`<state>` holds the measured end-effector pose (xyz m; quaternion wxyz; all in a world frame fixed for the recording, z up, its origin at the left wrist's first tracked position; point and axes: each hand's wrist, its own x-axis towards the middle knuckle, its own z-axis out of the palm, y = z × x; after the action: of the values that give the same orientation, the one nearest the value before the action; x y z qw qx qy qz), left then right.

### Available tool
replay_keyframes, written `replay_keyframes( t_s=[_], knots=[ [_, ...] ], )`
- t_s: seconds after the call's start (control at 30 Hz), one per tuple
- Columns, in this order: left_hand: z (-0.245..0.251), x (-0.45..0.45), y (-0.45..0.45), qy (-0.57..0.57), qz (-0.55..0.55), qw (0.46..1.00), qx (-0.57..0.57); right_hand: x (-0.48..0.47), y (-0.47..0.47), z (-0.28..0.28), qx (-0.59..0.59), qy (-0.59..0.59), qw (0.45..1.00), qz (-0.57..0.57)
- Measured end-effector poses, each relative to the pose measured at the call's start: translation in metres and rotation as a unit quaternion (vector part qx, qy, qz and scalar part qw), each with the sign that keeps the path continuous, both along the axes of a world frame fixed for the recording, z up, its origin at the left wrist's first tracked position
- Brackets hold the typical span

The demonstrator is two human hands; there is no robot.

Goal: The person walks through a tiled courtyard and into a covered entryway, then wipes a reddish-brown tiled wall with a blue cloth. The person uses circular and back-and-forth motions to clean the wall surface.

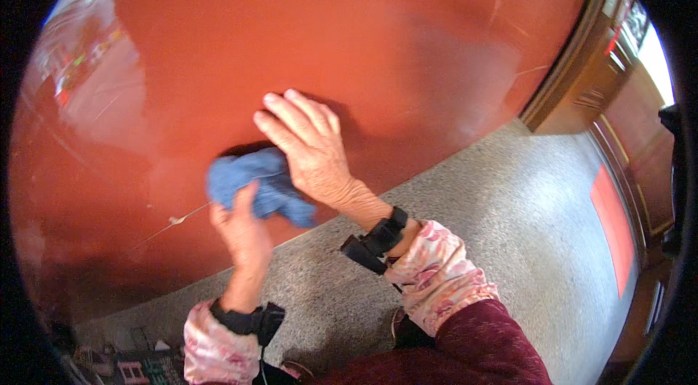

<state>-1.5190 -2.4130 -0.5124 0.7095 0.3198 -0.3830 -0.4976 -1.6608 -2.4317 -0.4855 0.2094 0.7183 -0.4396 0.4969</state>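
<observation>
My left hand (242, 232) grips a crumpled blue cloth (251, 172), its thumb lying across the near side. The cloth lies against a broad, glossy red surface (338, 30), and motion blurs both it and the hand. Beside the cloth, to the right, my right hand (313, 150) rests palm down on the red surface with its fingers a little apart and nothing held. Whether the right hand touches the cloth is hard to tell. A thin pale line with a whitish spot (175, 220) runs along the surface left of the cloth. Both wrists wear black straps below rolled floral cuffs.
Grey speckled flooring (463, 210) shows beyond the red surface's near edge. Brown wooden furniture (578, 79) stands at the right, near a red strip (613, 227) on the floor. Unclear items (131, 368) crowd the lower left. Reflections show on the red surface.
</observation>
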Motion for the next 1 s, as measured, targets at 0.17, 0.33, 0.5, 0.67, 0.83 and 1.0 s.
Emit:
replay_keyframes(
  t_s=[0.17,0.33,0.5,0.67,0.83,1.0],
  knots=[
    [0.032,0.052,-0.008,0.035,0.133,0.990,0.036,0.014,0.002,0.003,-0.004,-0.062,0.998,0.031],
    [0.052,0.064,-0.013,0.094,0.012,0.992,-0.089,0.049,0.003,0.011,0.010,-0.145,0.989,0.012],
    [0.056,0.053,-0.013,0.195,-0.155,0.958,-0.144,0.069,0.005,0.023,-0.012,-0.147,0.988,-0.041],
    [0.050,0.047,-0.014,0.220,-0.166,0.961,-0.013,0.054,0.025,0.019,0.098,-0.142,0.984,-0.053],
    [0.053,0.049,-0.013,0.188,-0.086,0.978,0.000,0.025,0.058,-0.037,0.074,-0.198,0.977,0.000],
    [0.069,0.031,-0.012,0.075,0.031,0.995,-0.061,-0.018,0.061,-0.064,0.186,-0.194,0.962,0.037]
  ],
)
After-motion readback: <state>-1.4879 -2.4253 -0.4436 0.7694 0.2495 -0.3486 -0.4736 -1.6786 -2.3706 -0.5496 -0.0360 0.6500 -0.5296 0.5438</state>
